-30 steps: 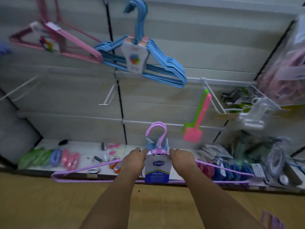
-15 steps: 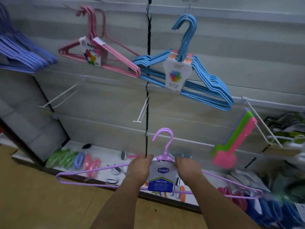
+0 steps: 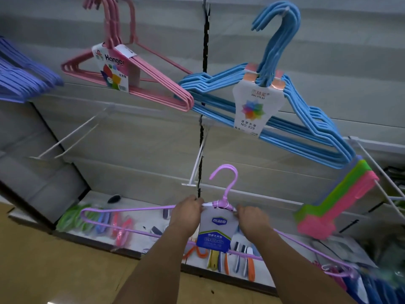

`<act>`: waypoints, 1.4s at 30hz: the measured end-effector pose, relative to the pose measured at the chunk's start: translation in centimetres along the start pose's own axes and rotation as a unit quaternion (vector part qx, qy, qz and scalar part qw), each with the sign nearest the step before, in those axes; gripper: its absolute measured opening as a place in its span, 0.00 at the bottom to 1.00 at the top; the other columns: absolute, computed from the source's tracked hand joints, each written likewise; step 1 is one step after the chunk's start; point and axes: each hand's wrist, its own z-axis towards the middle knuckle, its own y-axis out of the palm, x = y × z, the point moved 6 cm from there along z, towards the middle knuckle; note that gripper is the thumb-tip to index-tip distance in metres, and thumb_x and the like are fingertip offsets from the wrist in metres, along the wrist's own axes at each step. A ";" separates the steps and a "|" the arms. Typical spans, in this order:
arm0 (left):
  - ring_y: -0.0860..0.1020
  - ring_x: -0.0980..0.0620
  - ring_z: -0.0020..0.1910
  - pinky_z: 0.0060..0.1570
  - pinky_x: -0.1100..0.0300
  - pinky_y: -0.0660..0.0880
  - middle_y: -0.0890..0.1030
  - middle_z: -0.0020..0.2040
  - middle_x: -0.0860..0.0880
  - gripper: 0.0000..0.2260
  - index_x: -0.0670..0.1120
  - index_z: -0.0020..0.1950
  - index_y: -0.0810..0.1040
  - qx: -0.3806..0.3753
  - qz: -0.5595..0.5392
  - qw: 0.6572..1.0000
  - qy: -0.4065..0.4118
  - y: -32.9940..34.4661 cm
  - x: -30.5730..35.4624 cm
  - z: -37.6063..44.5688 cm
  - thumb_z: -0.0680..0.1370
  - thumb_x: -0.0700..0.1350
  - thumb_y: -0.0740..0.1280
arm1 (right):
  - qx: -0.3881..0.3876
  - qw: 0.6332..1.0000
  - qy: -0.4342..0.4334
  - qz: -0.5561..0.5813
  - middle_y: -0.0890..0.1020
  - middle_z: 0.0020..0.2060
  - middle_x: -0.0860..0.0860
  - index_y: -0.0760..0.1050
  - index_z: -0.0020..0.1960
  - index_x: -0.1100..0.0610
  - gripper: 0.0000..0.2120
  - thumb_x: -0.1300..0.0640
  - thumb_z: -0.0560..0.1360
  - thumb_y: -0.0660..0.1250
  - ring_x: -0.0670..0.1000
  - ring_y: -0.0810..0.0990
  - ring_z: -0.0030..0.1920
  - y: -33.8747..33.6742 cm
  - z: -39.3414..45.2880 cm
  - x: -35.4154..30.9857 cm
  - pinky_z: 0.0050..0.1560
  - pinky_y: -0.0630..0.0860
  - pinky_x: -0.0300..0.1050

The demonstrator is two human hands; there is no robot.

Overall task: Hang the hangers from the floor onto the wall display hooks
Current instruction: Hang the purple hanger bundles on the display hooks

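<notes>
Purple hanger bundle point(image 3: 140, 210) held up, lower centre
Left hand point(image 3: 186, 212) and right hand point(image 3: 252, 219) each grasp its shoulders beside the neck; empty white wall hook point(image 3: 197, 163) just above

The held hanger bundle point(image 3: 140, 210) sits just right of and below an empty wall hook point(image 3: 196, 163).

Pink hangers' card point(image 3: 111, 70): "Hanger"
Blue hangers' card point(image 3: 254, 108): "NO 829", with smaller print above it too blurred to read
Purple hangers' card point(image 3: 215, 232): blue logo and print, unreadable
</notes>
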 end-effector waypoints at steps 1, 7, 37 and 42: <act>0.76 0.45 0.54 0.47 0.55 0.70 0.76 0.55 0.45 0.12 0.46 0.61 0.74 -0.004 -0.006 1.000 0.006 -0.1 -0.4 0.7 0.82 0.46 0.55 | 0.003 1.000 0.006 -0.005 0.79 0.59 0.55 0.69 0.64 0.56 0.13 0.57 0.82 0.53 0.58 0.78 0.60 -0.3 0.7 -0.2 0.55 0.75 0.49; 0.76 0.47 0.45 0.40 0.59 0.68 0.80 0.49 0.45 0.09 0.47 0.52 0.77 -0.004 -0.076 0.997 0.018 -0.9 -3.9 4.7 0.80 0.48 0.60 | 0.002 0.999 0.035 -0.010 0.79 0.59 0.55 0.67 0.65 0.56 0.13 0.57 0.82 0.54 0.57 0.79 0.58 -1.5 4.5 -2.3 0.54 0.75 0.49; 0.76 0.41 0.52 0.47 0.54 0.70 0.74 0.53 0.43 0.15 0.48 0.67 0.73 0.031 -0.022 0.997 0.069 3.7 -9.1 17.8 0.83 0.45 0.55 | 0.073 0.995 0.062 -0.022 0.77 0.60 0.57 0.68 0.66 0.60 0.15 0.58 0.83 0.50 0.59 0.77 0.59 -0.3 17.2 -4.1 0.56 0.72 0.49; 0.76 0.41 0.54 0.51 0.53 0.71 0.75 0.56 0.42 0.16 0.49 0.69 0.71 0.059 0.006 0.995 0.077 3.1 -9.2 20.6 0.83 0.44 0.55 | 0.083 0.994 0.067 -0.020 0.76 0.61 0.57 0.70 0.65 0.60 0.15 0.59 0.82 0.52 0.58 0.76 0.61 -0.9 19.8 -3.7 0.57 0.72 0.47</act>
